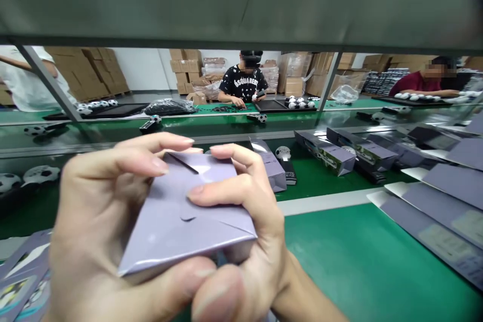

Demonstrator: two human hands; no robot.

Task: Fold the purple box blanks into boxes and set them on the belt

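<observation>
Box (pixel 169 221) of shiny purple card sits between two hands, with its closed end turned up. The left hand (pixel 86 221) holds it along the near left side, with fingers over the far left corner. The right hand (pixel 260 226) grips the other side, and one bent finger (pixel 219 193) lies flat on top. Neither hand is free.

This end looks nearly done. Its flaps are folded over each other, and a small curved cut (pixel 187 219) shows just below that finger. What seems left is a dark gap (pixel 183 163) near the left fingertips, where the card does not lie quite flat. The other end is hidden, so nobody can tell if it is shut.

Past the right hand, a purple carton (pixel 274 173) lies next to a black thing with a toy football (pixel 283 153) on its end. More puffed-out cartons (pixel 326 153) lie farther to the right. Flat purple sheets (pixel 449 211) lie right of that hand, and they look not yet made up. Picture cards (pixel 22 282) lie left of the left hand. Far beyond both hands, a person (pixel 245 83) works at a green table.
</observation>
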